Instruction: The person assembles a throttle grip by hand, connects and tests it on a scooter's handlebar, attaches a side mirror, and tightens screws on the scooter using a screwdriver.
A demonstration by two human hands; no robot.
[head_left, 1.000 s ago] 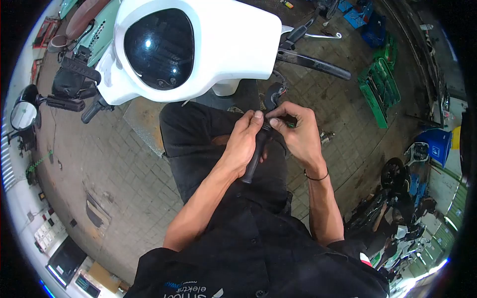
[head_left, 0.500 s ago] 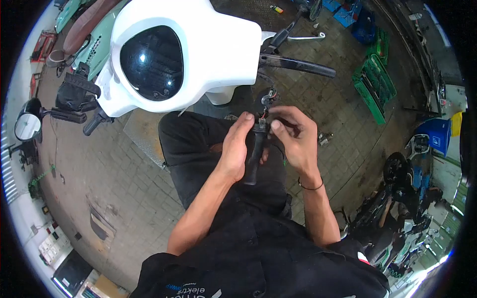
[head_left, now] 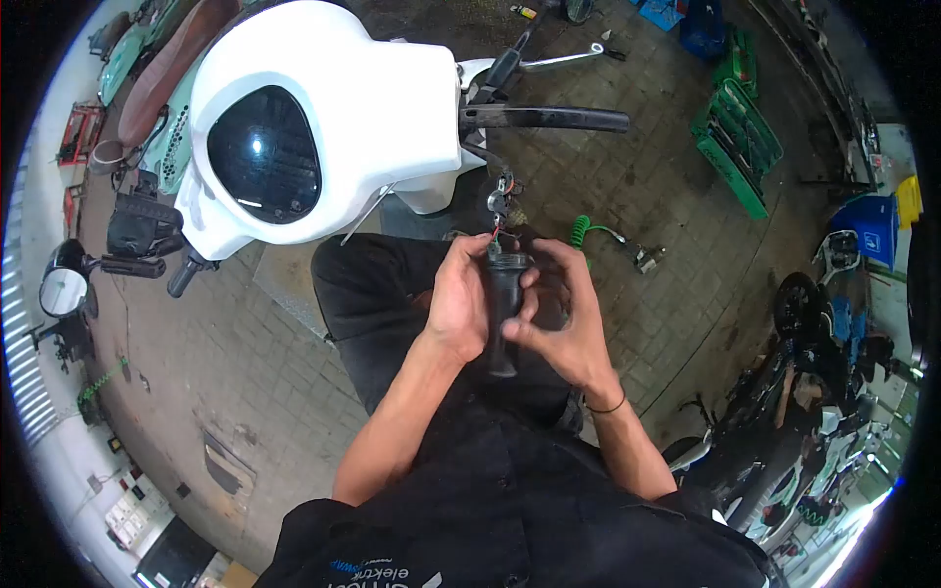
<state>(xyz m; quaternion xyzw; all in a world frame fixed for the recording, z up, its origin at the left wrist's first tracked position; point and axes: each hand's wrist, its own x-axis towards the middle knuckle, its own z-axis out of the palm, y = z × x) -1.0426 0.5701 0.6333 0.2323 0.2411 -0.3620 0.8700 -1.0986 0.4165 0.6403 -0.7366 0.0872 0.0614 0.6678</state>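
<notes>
Above the lap, the left hand (head_left: 457, 304) cups the handle (head_left: 503, 299), grip part-closed around it; the right hand's (head_left: 569, 338) thumb and fingers grasp it too, seemingly turning it, which calls for slack wires (head_left: 497, 235).

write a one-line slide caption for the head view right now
Both hands on a black grip, wires at its far end, near a white scooter.
</notes>
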